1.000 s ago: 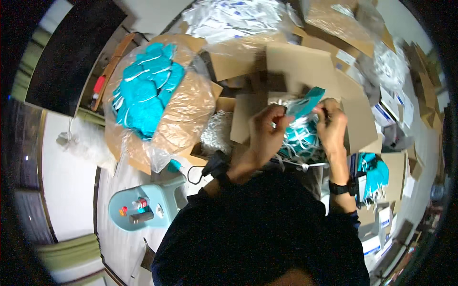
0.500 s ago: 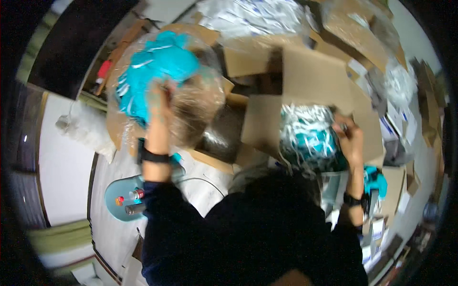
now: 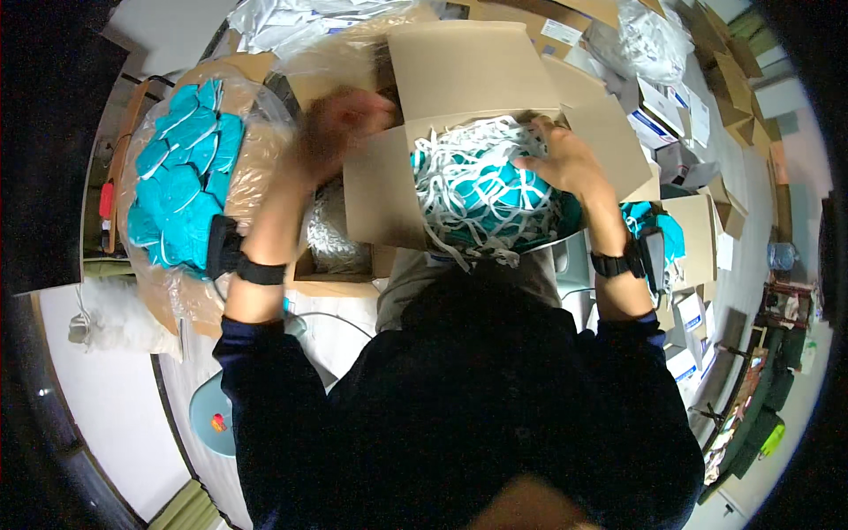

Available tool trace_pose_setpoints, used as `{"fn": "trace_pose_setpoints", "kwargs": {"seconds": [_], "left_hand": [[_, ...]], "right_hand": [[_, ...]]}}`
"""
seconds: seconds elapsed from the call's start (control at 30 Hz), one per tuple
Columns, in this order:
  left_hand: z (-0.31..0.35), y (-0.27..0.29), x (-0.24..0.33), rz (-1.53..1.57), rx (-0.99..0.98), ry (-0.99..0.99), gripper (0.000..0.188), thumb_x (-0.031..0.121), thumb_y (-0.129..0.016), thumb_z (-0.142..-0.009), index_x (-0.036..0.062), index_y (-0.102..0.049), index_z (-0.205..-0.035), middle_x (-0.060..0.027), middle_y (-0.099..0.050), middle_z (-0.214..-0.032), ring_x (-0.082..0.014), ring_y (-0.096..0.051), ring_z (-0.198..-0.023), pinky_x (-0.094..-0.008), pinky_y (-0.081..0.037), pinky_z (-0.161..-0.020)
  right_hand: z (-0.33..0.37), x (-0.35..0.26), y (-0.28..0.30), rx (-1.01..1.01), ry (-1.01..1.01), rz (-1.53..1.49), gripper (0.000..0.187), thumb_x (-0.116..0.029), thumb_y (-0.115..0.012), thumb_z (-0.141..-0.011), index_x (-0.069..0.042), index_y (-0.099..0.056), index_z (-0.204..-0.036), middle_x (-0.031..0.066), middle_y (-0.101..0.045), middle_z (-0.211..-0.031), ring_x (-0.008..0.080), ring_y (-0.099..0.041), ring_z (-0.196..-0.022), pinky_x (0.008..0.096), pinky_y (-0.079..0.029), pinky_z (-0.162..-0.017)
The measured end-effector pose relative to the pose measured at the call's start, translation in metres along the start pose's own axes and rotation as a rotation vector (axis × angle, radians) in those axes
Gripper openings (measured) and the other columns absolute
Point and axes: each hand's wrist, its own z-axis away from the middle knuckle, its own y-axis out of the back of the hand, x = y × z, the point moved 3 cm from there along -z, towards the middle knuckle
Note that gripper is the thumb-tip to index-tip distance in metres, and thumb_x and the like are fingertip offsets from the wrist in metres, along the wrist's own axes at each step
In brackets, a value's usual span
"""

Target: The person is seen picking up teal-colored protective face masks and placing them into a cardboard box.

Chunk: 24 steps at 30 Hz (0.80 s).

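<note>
An open cardboard box sits in front of me, filled with teal face masks with white straps. My right hand lies on top of that pile at its right side, fingers spread. My left hand is blurred with motion just beyond the box's left flap, and I cannot see whether it holds anything. To the left, a clear plastic bag of loose teal masks lies in another carton. Both wrists wear black bands.
A carton with a silvery plastic bag sits under the left flap. A small box of teal masks is at my right. Further cartons and plastic bags crowd the far side. A light blue stool stands lower left.
My left hand has left the bag of teal masks on the left and swung right toward the middle box. My right hand stays on the mask pile.
</note>
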Motion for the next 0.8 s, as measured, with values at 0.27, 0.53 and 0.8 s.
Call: {"fn": "trace_pose_setpoints", "kwargs": {"seconds": [0.27, 0.53, 0.8], "left_hand": [[-0.018, -0.125, 0.04, -0.72, -0.472, 0.163, 0.081, 0.035, -0.077, -0.072, -0.0187, -0.042, -0.121, -0.0378, -0.06, -0.1, -0.0424, -0.063, -0.098, -0.0451, -0.051, -0.083], [-0.027, -0.15, -0.012, -0.558, -0.216, 0.216, 0.078, 0.014, -0.077, -0.07, -0.0053, -0.036, -0.134, -0.0294, -0.058, -0.117, -0.0391, -0.06, -0.107, -0.0413, -0.048, -0.092], [-0.038, -0.144, 0.02, -0.183, -0.236, 0.017, 0.057, 0.012, -0.072, -0.069, -0.0008, -0.053, -0.121, -0.0158, -0.066, -0.098, -0.0232, -0.065, -0.086, -0.0347, -0.052, -0.077]], "right_hand": [[-0.026, 0.014, -0.021, -0.068, -0.041, -0.026, 0.087, -0.055, -0.067, -0.078, 0.007, -0.042, -0.134, 0.028, -0.05, -0.132, 0.037, -0.049, -0.125, 0.0393, -0.038, -0.106], [-0.053, 0.012, -0.055, -0.162, 0.274, -0.901, 0.031, 0.004, -0.061, -0.087, 0.003, -0.059, -0.118, 0.0074, -0.063, -0.112, 0.0135, -0.059, -0.102, 0.0254, -0.048, -0.091], [-0.016, -0.013, -0.013, -0.287, 0.475, -1.088, 0.038, 0.013, -0.05, -0.081, 0.0, -0.065, -0.114, 0.0052, -0.066, -0.11, 0.0125, -0.06, -0.101, 0.026, -0.047, -0.092]]}}
